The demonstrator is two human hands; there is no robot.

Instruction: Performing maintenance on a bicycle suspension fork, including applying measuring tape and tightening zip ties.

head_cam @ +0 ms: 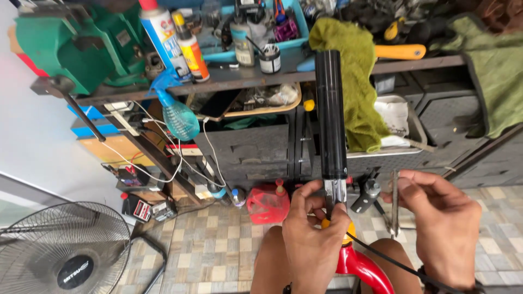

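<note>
Two hands work over a red bike frame [364, 268]. Left hand [311, 239] wraps the chrome base of an upright black handlebar grip [330, 114], which rises above it. Right hand [444, 223] pinches a thin metal tool [394, 204] just beside.

— Where are the hands?

— Low in view. Left hand [311, 234] is raised, back toward the camera, fingers curled tight in a grip. Right hand [442, 228] sits beside it, fingertips seemingly pinched.

— Touching?

— No, apart.
</note>
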